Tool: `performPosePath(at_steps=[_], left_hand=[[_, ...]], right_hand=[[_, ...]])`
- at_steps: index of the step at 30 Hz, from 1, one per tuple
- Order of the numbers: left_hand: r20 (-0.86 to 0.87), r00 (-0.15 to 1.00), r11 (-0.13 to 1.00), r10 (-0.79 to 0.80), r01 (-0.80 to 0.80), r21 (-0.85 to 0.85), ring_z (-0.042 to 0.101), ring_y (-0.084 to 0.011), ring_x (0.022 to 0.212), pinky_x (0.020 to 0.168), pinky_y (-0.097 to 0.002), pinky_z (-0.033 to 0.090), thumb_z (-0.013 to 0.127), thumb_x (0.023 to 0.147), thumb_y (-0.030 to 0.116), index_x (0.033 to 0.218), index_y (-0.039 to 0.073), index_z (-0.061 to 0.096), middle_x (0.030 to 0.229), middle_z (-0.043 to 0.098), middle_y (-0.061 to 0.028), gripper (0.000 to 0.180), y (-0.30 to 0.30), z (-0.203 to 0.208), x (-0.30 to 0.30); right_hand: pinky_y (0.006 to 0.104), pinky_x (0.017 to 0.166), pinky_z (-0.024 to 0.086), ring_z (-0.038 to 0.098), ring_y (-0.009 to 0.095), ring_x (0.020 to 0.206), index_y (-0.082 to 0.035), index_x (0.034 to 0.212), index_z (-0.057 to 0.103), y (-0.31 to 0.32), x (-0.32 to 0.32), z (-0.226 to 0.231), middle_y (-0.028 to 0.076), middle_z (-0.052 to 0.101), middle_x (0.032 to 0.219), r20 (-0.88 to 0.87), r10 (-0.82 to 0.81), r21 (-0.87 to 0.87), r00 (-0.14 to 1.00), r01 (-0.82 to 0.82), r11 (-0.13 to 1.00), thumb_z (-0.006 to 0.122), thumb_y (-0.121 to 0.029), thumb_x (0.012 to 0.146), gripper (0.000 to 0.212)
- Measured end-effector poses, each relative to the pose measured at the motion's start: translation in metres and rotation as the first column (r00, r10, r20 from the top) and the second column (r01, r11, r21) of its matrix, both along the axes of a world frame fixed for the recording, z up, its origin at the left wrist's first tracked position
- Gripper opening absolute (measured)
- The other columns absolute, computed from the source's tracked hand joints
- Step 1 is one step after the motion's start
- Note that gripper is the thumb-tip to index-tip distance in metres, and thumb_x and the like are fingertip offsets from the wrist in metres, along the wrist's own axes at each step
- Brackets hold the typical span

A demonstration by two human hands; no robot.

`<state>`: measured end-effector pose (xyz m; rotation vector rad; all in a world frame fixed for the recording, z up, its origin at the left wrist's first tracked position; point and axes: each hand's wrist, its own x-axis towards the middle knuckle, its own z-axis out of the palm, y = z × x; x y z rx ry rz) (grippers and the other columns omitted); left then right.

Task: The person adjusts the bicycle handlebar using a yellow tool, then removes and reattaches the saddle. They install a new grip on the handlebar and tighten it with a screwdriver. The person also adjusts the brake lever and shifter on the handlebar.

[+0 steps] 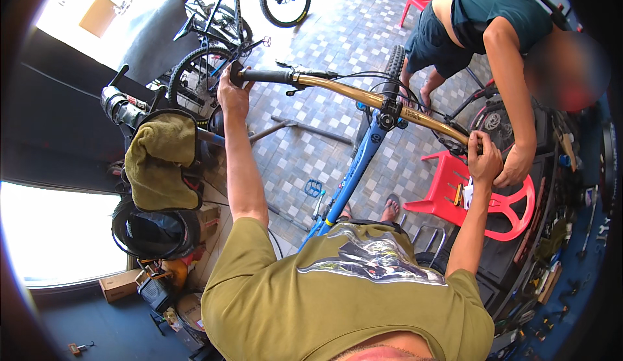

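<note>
A blue mountain bike (363, 156) stands before me, its gold handlebar (341, 88) running across the view at a slant. My left hand (233, 95) is closed around the outer end of the black left grip (269, 76). At the other end of the bar, my right hand (483, 156) wraps the right grip, which its fingers mostly hide. Brake levers and black cables sit along the bar on both sides of the stem (389, 114). Beyond the bar shows the front tire (394, 69). The bike's rear is hidden below my shirt.
A co-worker (500, 20) bends over at the right, one hand close to my right hand. Below it stands a red plastic chair (441, 182) with small items on it. At left, an olive towel (159, 160) hangs by a repair stand. Other bikes (207, 69) stand behind.
</note>
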<state>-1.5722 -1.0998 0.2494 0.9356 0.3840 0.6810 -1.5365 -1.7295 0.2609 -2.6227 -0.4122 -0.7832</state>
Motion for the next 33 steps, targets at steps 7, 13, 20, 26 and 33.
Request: performPosePath(at_steps=[7, 13, 20, 26, 33], left_hand=[[0.074, 0.986, 0.987, 0.148, -0.152, 0.048, 0.062, -0.0257, 0.117, 0.096, -0.0512, 0.057, 0.064, 0.104, 0.020, 0.130, 0.007, 0.055, 0.121, 0.060, -0.0083, 0.030, -0.036, -0.013, 0.000], [0.008, 0.978, 0.953, 0.207, -0.203, 0.225, 0.062, -0.0244, 0.117, 0.095, -0.0502, 0.062, 0.077, 0.094, 0.010, 0.139, 0.010, 0.043, 0.128, 0.053, -0.0089, 0.056, -0.065, -0.012, 0.006], [-0.085, 0.954, 0.942, 0.286, -0.263, 0.210, 0.064, -0.0268, 0.107, 0.072, -0.0414, 0.065, 0.084, 0.089, 0.017, 0.144, 0.021, 0.033, 0.131, 0.046, -0.0139, 0.075, -0.055, -0.016, 0.016], [0.081, 0.967, 0.970, 0.242, -0.241, -0.019, 0.067, -0.0351, 0.108, 0.086, -0.0557, 0.067, 0.075, 0.091, -0.001, 0.145, 0.021, 0.018, 0.126, 0.053, -0.0218, 0.081, -0.081, 0.001, 0.041], [0.111, 0.969, 0.966, 0.222, -0.204, -0.156, 0.070, -0.0375, 0.100, 0.081, -0.0535, 0.068, 0.070, 0.092, -0.008, 0.144, 0.026, 0.023, 0.121, 0.053, -0.0192, 0.079, -0.084, 0.002, 0.046]], right_hand=[[0.0424, 0.069, 0.053, 0.071, 0.031, 0.077, -0.012, 0.102, 0.073, 0.001, -0.005, 0.001, 0.008, 0.073, 0.082, 0.008, 0.004, 0.002, 1.000, -0.004, 1.000, 0.061, -0.035, 0.103, 0.025], [0.0428, 0.070, 0.052, 0.070, 0.032, 0.077, -0.011, 0.101, 0.072, 0.003, -0.011, 0.003, 0.009, 0.073, 0.083, -0.009, -0.011, -0.005, 1.000, 0.011, 1.000, 0.061, -0.034, 0.103, 0.026], [0.0428, 0.069, 0.051, 0.069, 0.032, 0.077, -0.011, 0.101, 0.072, 0.006, -0.011, -0.001, 0.009, 0.072, 0.083, 0.020, 0.024, 0.023, 1.000, -0.025, 0.999, 0.061, -0.032, 0.103, 0.024], [0.0443, 0.068, 0.051, 0.069, 0.032, 0.077, -0.012, 0.101, 0.071, 0.009, -0.018, 0.001, 0.008, 0.072, 0.081, -0.005, -0.024, 0.037, 1.000, 0.024, 0.999, 0.060, -0.034, 0.104, 0.025], [0.0452, 0.069, 0.052, 0.070, 0.033, 0.077, -0.015, 0.101, 0.072, 0.018, -0.028, 0.009, 0.008, 0.071, 0.080, -0.021, -0.084, 0.026, 0.996, 0.085, 0.996, 0.059, -0.037, 0.104, 0.026]])
